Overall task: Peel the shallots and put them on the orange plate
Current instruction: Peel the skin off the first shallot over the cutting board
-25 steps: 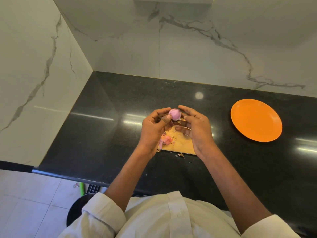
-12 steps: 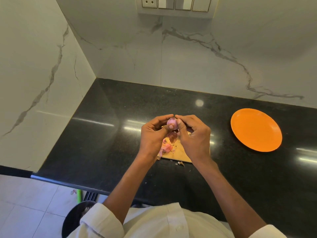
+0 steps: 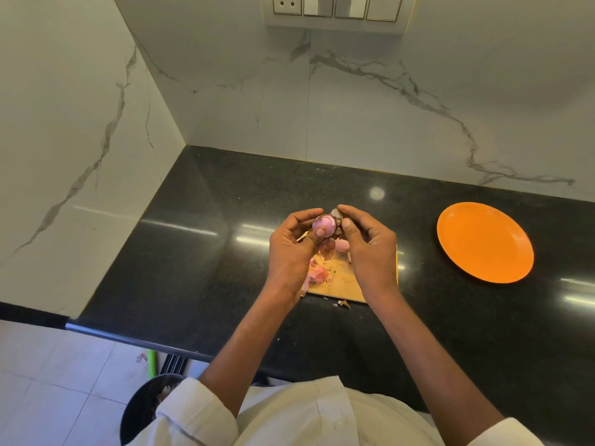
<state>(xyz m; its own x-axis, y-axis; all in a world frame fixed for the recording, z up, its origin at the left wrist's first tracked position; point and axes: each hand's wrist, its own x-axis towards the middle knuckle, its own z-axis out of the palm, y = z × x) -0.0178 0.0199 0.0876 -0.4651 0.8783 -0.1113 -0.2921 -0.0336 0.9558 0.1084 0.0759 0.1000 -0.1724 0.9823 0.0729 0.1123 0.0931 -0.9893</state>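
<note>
Left hand [image 3: 291,249] grips a pink, partly peeled shallot [image 3: 324,225] between thumb and curled fingers, held above a wooden cutting board [image 3: 346,281] at mid-worktop. Right hand [image 3: 370,249] pinches a flap of dry skin [image 3: 336,214] at the shallot's far end. Another shallot [image 3: 343,246] and peel scraps [image 3: 318,273] lie on the board. Orange plate [image 3: 484,242] sits apart toward the right edge of the black worktop [image 3: 209,252], holding nothing.
</note>
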